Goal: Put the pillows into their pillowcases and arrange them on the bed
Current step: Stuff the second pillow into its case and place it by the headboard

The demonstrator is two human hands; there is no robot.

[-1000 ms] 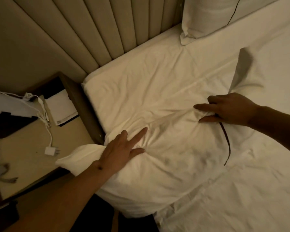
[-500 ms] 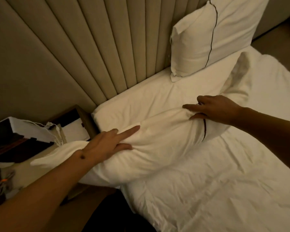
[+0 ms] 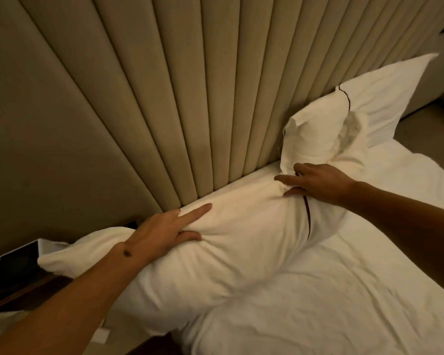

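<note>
The pillow (image 3: 236, 249), already in its white case, lies along the bed's (image 3: 344, 303) head end beside the headboard (image 3: 190, 111). It looks soft, light and floppy, best gripped by bunched fabric near each end. The left hand (image 3: 162, 230) and right hand (image 3: 318, 181), well apart, each pinch folds of it. A second pillow (image 3: 315, 124) leans upright behind.

A tall beige channel-padded headboard (image 3: 190, 103) fills twelve o'clock; a dark wooden nightstand (image 3: 13, 275) sits at eight o'clock, the light dim and warm.
</note>
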